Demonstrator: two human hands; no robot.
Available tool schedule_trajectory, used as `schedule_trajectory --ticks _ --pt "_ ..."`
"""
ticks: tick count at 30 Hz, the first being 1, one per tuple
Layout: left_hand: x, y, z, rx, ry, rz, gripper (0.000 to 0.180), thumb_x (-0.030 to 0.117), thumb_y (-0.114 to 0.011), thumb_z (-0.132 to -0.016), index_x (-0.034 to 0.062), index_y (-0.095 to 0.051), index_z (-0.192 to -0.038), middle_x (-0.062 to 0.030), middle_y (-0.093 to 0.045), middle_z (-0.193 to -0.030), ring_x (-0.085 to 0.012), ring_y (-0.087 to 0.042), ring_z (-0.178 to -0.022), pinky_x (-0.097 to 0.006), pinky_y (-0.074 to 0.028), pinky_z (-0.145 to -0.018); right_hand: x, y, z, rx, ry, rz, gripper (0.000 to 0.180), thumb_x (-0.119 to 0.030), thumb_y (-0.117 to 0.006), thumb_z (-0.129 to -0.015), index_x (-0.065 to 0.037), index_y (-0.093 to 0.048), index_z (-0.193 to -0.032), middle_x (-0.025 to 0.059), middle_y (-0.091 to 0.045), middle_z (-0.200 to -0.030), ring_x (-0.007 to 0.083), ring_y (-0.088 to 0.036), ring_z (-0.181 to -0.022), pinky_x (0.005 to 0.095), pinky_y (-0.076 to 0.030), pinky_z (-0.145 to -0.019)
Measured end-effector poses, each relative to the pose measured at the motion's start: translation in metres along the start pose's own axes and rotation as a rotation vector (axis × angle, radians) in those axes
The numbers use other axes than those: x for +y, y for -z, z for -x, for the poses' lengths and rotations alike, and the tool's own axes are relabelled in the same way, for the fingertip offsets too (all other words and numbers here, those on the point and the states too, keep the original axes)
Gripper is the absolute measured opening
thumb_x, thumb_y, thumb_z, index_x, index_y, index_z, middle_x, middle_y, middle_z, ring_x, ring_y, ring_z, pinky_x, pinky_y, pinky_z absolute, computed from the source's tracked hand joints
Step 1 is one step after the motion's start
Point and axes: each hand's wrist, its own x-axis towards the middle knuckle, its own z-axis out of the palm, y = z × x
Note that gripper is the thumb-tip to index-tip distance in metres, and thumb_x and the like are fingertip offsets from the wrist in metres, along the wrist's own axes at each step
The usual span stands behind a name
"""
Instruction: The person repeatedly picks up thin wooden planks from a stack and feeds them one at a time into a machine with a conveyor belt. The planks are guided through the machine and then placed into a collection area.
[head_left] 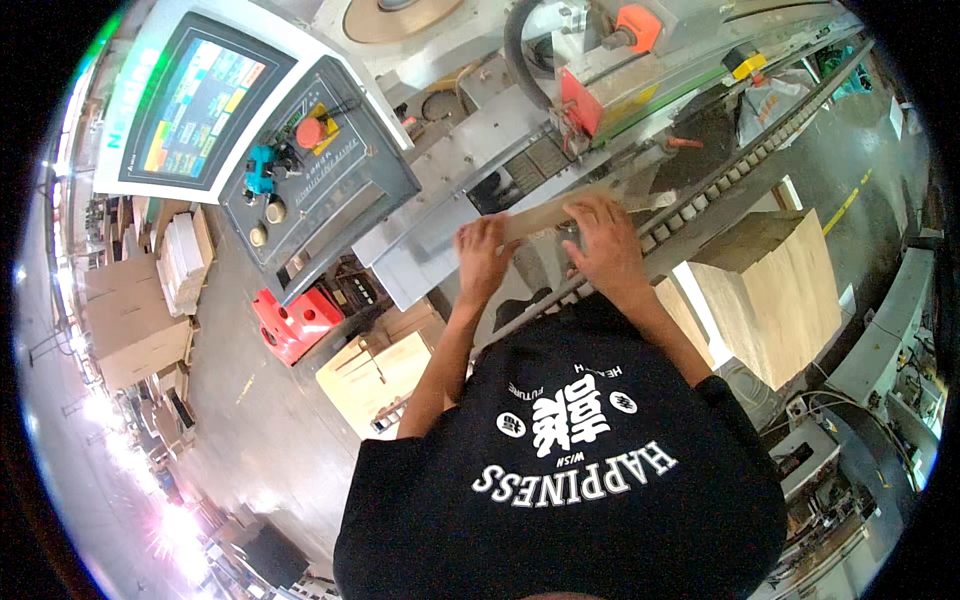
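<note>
A narrow pale wooden board (541, 219) spans the space between my hands, over the machine's front edge. My left hand (484, 256) is closed on the board's left end, thumb toward me. At its right end my right hand (606, 242) grips the board with the fingers bent over the far edge. Under and beside my left hand lies a smooth grey metal plate (409, 270) of the machine. The fingers partly hide both ends of the board.
To the left stands a control panel with a screen (203, 100) and a red button (311, 133). A roller rail (722, 186) runs off to the far right. Stacked wooden panels (770, 300) stand right of me. A red box-shaped object (296, 326) and cartons (137, 318) are left.
</note>
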Motion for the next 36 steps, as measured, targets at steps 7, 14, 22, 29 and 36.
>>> schedule_trajectory --ticks 7,14,22,29,36 --pt "-0.079 0.013 0.024 0.202 0.183 -0.278 0.067 0.036 -0.086 -0.087 0.0168 -0.058 -0.145 -0.0146 -0.047 -0.156 -0.0395 -0.043 -0.143 -0.056 -0.028 -0.119 0.019 -0.125 -0.025 -0.296 -0.273 -1.031 0.065 -0.04 -0.087 -0.09 -0.007 -0.062 -0.14 0.0148 -0.062 -0.139 0.0297 -0.06 -0.13 0.0429 -0.047 -0.111" --pt "-0.099 0.015 0.002 0.379 0.319 -0.313 0.075 0.05 -0.087 -0.084 0.0191 -0.058 -0.145 -0.014 -0.041 -0.162 -0.041 -0.037 -0.149 -0.059 -0.027 -0.12 -0.034 -0.19 -0.083 -0.345 -0.517 -1.398 0.074 -0.044 -0.09 -0.086 -0.016 -0.06 -0.147 0.0197 -0.041 -0.163 0.0296 -0.046 -0.147 0.0438 -0.039 -0.119" --pt "-0.142 0.036 0.053 0.322 0.379 -0.398 0.08 0.053 -0.087 -0.082 0.0193 -0.056 -0.147 -0.0137 -0.038 -0.164 -0.0406 -0.036 -0.15 -0.06 -0.028 -0.119 -0.057 -0.194 -0.073 -0.286 -0.431 -1.585 0.082 -0.055 -0.088 -0.085 -0.021 -0.057 -0.152 0.0262 0.011 -0.178 0.0317 0.005 -0.167 0.0511 -0.013 -0.133" --pt "-0.136 0.024 0.024 0.353 0.294 -0.339 0.084 0.065 -0.083 -0.08 0.0253 -0.056 -0.149 -0.0185 -0.04 -0.16 -0.0425 -0.036 -0.148 -0.063 -0.026 -0.119 -0.041 -0.189 -0.08 -0.116 -0.406 -1.593 0.078 -0.049 -0.088 -0.087 -0.019 -0.057 -0.152 0.0282 0.013 -0.177 0.0298 -0.001 -0.166 0.0514 -0.015 -0.132" --pt "-0.09 -0.006 -0.03 0.282 0.306 -0.279 0.079 0.056 -0.089 -0.077 0.0226 -0.061 -0.142 -0.0108 -0.039 -0.165 -0.0388 -0.033 -0.152 -0.061 -0.021 -0.121 -0.006 -0.157 -0.097 0.134 -0.411 -1.654 0.067 -0.044 -0.087 -0.089 -0.012 -0.061 -0.142 0.0264 0.012 -0.178 0.0215 -0.021 -0.16 0.037 -0.03 -0.124"
